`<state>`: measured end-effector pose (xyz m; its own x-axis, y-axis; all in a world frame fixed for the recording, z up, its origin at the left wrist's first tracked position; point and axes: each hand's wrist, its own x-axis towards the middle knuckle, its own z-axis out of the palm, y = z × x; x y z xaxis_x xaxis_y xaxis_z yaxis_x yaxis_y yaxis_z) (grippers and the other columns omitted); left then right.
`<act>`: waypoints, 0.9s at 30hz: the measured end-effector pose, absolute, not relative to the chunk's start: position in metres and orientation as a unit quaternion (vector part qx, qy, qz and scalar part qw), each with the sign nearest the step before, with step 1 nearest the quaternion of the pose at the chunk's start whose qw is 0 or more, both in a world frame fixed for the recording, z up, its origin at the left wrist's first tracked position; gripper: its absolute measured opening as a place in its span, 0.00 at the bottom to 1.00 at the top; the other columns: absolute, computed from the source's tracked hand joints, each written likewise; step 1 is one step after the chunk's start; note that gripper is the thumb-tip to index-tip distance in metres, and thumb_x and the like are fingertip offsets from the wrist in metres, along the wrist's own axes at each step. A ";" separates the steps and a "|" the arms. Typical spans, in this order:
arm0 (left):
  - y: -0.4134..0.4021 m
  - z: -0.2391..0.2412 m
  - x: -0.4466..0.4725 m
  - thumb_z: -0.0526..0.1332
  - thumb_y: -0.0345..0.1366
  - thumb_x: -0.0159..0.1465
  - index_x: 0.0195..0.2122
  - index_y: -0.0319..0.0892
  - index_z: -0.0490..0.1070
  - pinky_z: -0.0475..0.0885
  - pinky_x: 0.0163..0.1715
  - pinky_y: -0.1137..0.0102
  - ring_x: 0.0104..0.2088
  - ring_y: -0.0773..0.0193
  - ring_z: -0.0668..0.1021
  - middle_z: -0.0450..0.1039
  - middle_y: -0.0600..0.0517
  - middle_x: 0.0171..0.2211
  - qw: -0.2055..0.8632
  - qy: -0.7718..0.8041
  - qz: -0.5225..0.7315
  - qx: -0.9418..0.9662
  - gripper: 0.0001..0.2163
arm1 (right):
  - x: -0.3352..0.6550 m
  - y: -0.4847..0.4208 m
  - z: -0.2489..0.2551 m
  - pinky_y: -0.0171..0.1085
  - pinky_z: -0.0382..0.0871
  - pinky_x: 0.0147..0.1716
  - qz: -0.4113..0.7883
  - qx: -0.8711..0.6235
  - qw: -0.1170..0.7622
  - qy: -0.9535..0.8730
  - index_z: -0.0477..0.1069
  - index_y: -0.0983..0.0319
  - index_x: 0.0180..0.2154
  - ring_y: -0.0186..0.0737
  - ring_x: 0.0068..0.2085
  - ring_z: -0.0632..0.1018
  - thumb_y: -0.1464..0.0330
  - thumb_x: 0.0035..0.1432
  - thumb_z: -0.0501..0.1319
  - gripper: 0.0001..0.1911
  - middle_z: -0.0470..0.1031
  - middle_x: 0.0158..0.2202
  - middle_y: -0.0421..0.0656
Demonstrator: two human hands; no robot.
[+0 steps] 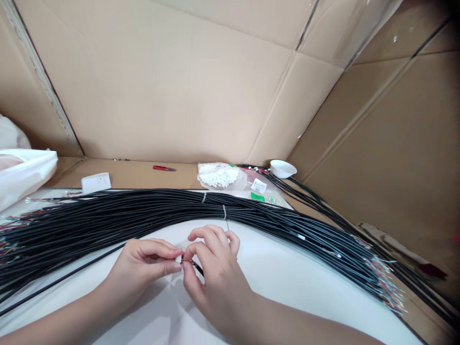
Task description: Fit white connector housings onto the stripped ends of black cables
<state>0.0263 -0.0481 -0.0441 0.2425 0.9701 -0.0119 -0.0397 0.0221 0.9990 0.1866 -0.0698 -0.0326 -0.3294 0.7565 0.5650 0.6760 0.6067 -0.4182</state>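
My left hand (143,266) pinches a small white connector (178,258) between thumb and forefinger. My right hand (210,273) is closed beside it, pinching the end of a thin black cable (199,268) with coloured wire tips against the connector. Both hands rest on a white sheet (287,282) on the table. A single black cable (64,278) trails off to the left from under my left hand. Just beyond the hands lies a large bundle of black cables (143,211), tied with white ties and stretching across the table.
A bag of white connectors (219,176), a white bowl (282,168), red snips (163,168) and a small white box (96,182) lie at the back. A white plastic bag (21,175) sits at left. Cardboard walls (179,86) enclose the table.
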 end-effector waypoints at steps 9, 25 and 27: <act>-0.048 -0.045 0.026 0.68 0.25 0.43 0.20 0.44 0.78 0.73 0.28 0.76 0.27 0.64 0.78 0.79 0.53 0.24 0.579 0.424 0.442 0.538 0.06 | 0.185 -0.068 -0.036 0.41 0.49 0.39 0.052 -0.433 0.379 -0.817 0.62 0.64 0.27 0.39 0.41 0.66 0.75 0.52 0.55 0.03 0.68 0.36 0.42; -0.040 -0.046 0.021 0.66 0.24 0.45 0.23 0.45 0.78 0.73 0.31 0.75 0.31 0.64 0.78 0.78 0.53 0.28 0.591 0.400 0.457 0.531 0.08 | 0.187 -0.056 -0.017 0.27 0.53 0.13 0.696 -0.450 0.238 -0.506 0.57 0.60 0.32 0.28 0.16 0.62 0.67 0.52 0.50 0.04 0.64 0.19 0.35; -0.039 -0.048 0.020 0.67 0.24 0.45 0.24 0.45 0.78 0.73 0.32 0.74 0.32 0.63 0.78 0.78 0.53 0.30 0.598 0.404 0.457 0.520 0.09 | 0.186 -0.054 -0.017 0.25 0.48 0.11 0.726 -0.446 0.253 -0.459 0.57 0.61 0.29 0.25 0.14 0.58 0.68 0.50 0.53 0.04 0.63 0.17 0.34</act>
<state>0.0204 -0.0392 -0.0477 0.2555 0.9668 -0.0079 -0.1253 0.0412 0.9913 0.1860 -0.0542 -0.0171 -0.4747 0.7762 -0.4148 0.0412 -0.4512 -0.8915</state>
